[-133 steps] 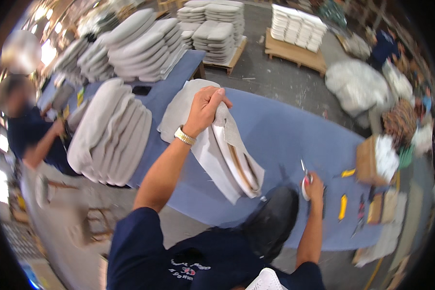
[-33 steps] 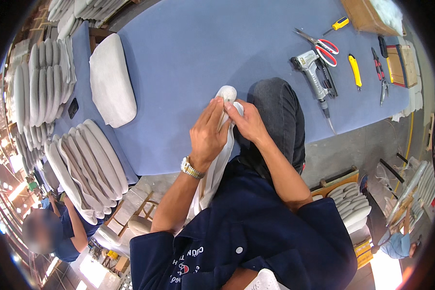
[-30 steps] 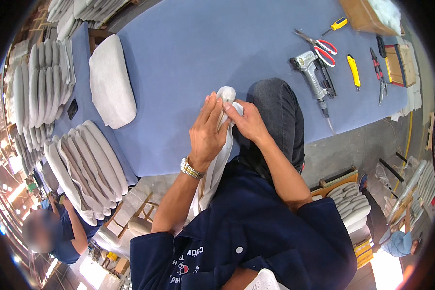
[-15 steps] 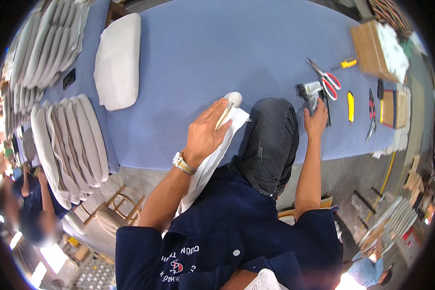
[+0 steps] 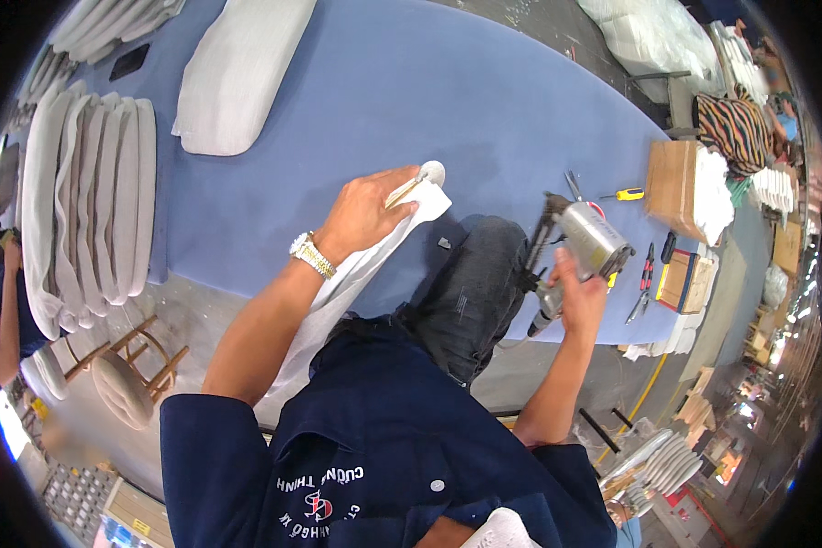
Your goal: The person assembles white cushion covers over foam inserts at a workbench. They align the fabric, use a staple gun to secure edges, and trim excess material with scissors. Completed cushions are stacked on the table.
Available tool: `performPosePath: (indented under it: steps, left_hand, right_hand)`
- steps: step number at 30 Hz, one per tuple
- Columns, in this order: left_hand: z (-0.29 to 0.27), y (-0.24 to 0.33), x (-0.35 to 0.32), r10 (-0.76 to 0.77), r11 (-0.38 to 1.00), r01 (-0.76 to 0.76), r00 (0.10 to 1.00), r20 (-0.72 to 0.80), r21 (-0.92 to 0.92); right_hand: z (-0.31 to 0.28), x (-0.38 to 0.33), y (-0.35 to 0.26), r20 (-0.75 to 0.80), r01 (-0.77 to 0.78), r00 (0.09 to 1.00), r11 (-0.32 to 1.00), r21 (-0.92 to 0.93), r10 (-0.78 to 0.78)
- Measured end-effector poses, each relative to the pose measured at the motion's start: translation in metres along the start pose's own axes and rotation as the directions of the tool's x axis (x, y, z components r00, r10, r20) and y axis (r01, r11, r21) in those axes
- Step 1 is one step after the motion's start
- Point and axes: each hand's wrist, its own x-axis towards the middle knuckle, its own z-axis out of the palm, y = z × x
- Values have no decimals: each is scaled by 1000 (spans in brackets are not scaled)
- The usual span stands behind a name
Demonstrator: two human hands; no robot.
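Observation:
My left hand (image 5: 365,215) is closed around the upper part of a white-covered upholstered panel (image 5: 312,324), seen nearly edge-on. A tan strip shows along its top end beside my fingers, and its lower part runs down past my forearm. My right hand (image 5: 577,294) grips the handle of a silver and black pneumatic staple gun (image 5: 598,239), held above the blue table at the right of my raised knee. Behind the staple gun, red-handled scissors (image 5: 572,186) are partly hidden. A small grey bit (image 5: 444,243) lies by my knee.
The blue table (image 5: 411,100) bears a light cushion (image 5: 237,82) at the far left and a row of upright cushions (image 5: 91,210) left. At right are a yellow screwdriver (image 5: 628,194), red-handled pliers (image 5: 646,274), a cardboard box (image 5: 671,187) and a small wooden box (image 5: 685,281). A stool (image 5: 121,388) stands left.
My right hand has lifted the staple gun off the table, and it now hangs in the air near my knee. My left hand still grips the panel. The head view has shifted.

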Motion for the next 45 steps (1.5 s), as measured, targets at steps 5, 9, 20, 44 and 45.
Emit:
performPosePath:
  steps: [5, 9, 20, 44, 45]
  left_hand:
    - [-3, 3, 3, 16, 999, -15, 1000, 19, -29]
    - [-3, 3, 2, 42, 998, -43, 999, -18, -55]
    - [-2, 4, 1, -3, 997, 4, 1000, 13, -73]
    - [-2, 4, 4, -12, 999, 14, 999, 38, -51]
    - [-2, 6, 4, -11, 999, 12, 999, 43, -43]
  right_hand:
    - [70, -24, -53, 295, 55, 949, 977, 207, -116]
    - [99, -7, -51, 395, 96, 914, 995, 12, -93]
    - [112, 3, -32, 383, 121, 920, 989, -84, -80]
    - [116, 2, -30, 379, 36, 926, 995, -91, 1]
    - [116, 2, -29, 368, 67, 930, 992, -108, -23]
